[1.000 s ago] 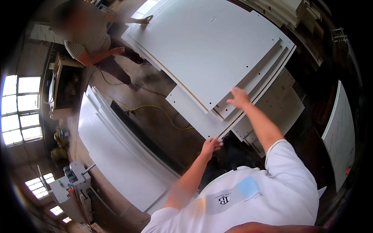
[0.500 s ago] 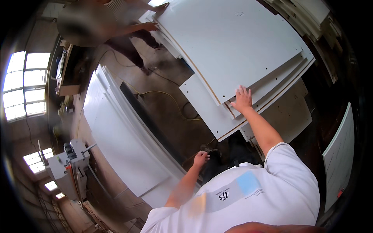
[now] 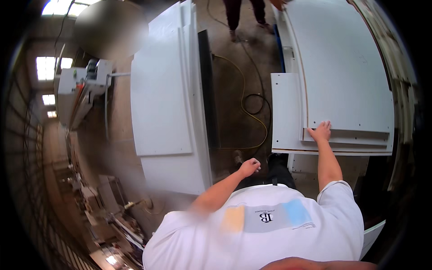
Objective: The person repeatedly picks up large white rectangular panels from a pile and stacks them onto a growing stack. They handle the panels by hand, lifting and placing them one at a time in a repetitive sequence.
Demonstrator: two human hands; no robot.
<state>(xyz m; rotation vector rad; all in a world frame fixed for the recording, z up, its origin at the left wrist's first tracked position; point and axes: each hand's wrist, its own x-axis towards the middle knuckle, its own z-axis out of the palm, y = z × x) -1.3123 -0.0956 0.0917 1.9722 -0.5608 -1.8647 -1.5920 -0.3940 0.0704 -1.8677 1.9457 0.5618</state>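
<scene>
While the right hand lies at the near edge of the top white panel, its fingers are spread and almost straight, with the thumb set apart to their left; they rest on the panel near its left corner rather than closing around it, and it cannot be told whether any part of the hand presses on the layer below. The top panel stretches away beyond these fingers and to their right, its brown-edged long side running just left of them. Under the palm and nearer the wrist, the edges of lower white panels step out from the pile, and to the left of the thumb a wider white board with small dark holes juts out. The left hand hangs apart from the pile, its fingers loosely curled partway; nothing shows in it, though the palm is turned from view, so how fully it closes cannot be told. Beyond the left fingers, a yellow cable bends across the floor, and to their left stands another stack of white panels, with a long black strip along its side nearer the fingers. Far beyond both hands, a co-worker's dark-trousered legs stand near the pile's far end.
</scene>
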